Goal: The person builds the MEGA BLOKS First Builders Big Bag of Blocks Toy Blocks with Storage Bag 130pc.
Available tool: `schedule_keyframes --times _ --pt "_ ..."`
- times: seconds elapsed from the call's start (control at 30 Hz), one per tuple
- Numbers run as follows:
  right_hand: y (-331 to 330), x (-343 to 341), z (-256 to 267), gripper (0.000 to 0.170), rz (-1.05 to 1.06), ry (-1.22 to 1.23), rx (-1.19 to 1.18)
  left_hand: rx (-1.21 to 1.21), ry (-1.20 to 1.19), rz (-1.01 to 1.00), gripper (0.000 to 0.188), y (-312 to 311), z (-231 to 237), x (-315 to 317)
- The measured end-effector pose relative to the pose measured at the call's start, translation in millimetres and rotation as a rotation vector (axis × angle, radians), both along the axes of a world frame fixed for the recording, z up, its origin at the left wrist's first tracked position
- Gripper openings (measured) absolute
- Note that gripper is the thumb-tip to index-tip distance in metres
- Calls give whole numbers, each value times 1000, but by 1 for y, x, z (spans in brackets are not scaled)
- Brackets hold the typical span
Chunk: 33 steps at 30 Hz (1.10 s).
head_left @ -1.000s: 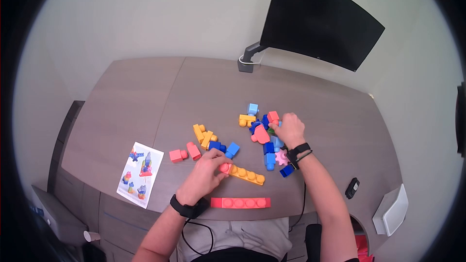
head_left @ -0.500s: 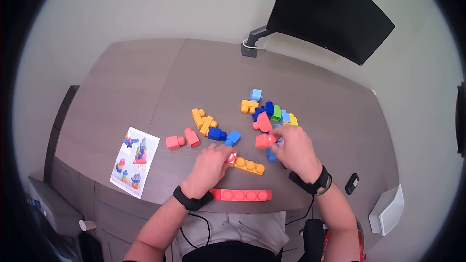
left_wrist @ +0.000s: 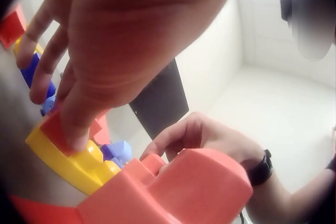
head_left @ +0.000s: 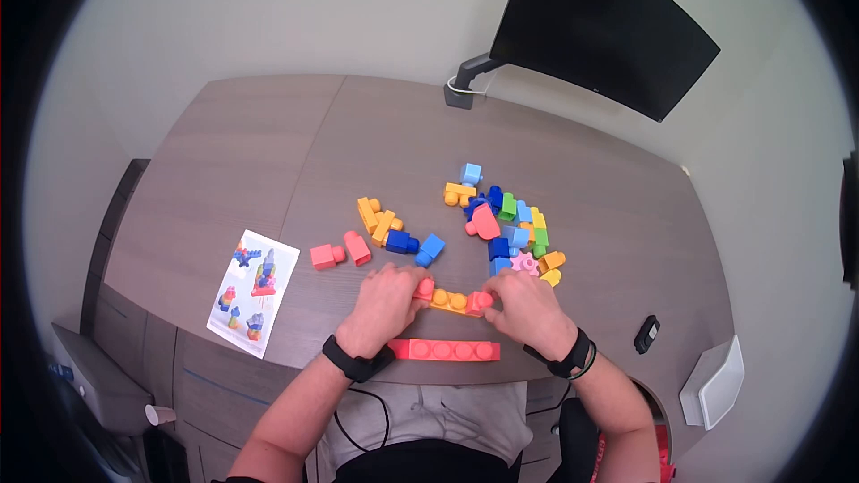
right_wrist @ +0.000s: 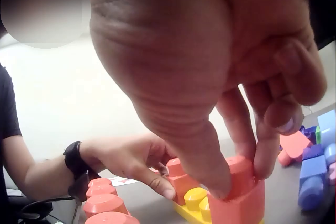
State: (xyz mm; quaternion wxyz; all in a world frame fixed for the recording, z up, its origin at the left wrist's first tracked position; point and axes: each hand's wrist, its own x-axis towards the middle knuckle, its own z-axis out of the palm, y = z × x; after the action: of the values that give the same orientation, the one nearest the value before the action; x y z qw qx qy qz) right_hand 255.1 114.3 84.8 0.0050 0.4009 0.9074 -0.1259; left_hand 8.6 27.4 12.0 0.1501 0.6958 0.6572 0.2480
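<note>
A yellow bar with round studs [head_left: 449, 300] lies crosswise near the table's front edge. On its left end sits a red block [head_left: 424, 289], pinched by my left hand [head_left: 383, 302]. My right hand [head_left: 535, 311] pinches another red block [head_left: 480, 302] at the bar's right end; in the right wrist view that block [right_wrist: 237, 203] is between thumb and fingers. Whether it is fully seated cannot be told. Nearer my body lies a long red studded bar [head_left: 446, 351], touched by neither hand.
Left of centre are two red blocks [head_left: 327, 257], yellow blocks [head_left: 386, 227] and blue blocks [head_left: 429, 249]. A mixed cluster with a pink gear [head_left: 524, 263] lies beyond my right hand. A printed sheet [head_left: 254, 293] is at left, a black device [head_left: 646, 334] at right.
My right hand has come from the far cluster toward me with a red block, now at the yellow bar's right end. My left hand has stayed at the bar's left end.
</note>
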Motion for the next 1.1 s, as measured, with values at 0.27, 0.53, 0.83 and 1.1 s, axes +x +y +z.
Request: schedule_keyframes --times 0.27,0.53,0.83,1.1 --pt "-3 0 -4 33 -8 9 -15 -34 -25 -30 60 -3 7 -5" --pt "-2 0 10 38 -50 58 12 83 70 293 74 -6 11 -97" --pt "-8 -19 26 46 77 349 113 -14 -38 442 44 -9 21 -111" --pt "-16 -41 26 43 197 686 -107 150 -467 -44 49 -16 68 -15"
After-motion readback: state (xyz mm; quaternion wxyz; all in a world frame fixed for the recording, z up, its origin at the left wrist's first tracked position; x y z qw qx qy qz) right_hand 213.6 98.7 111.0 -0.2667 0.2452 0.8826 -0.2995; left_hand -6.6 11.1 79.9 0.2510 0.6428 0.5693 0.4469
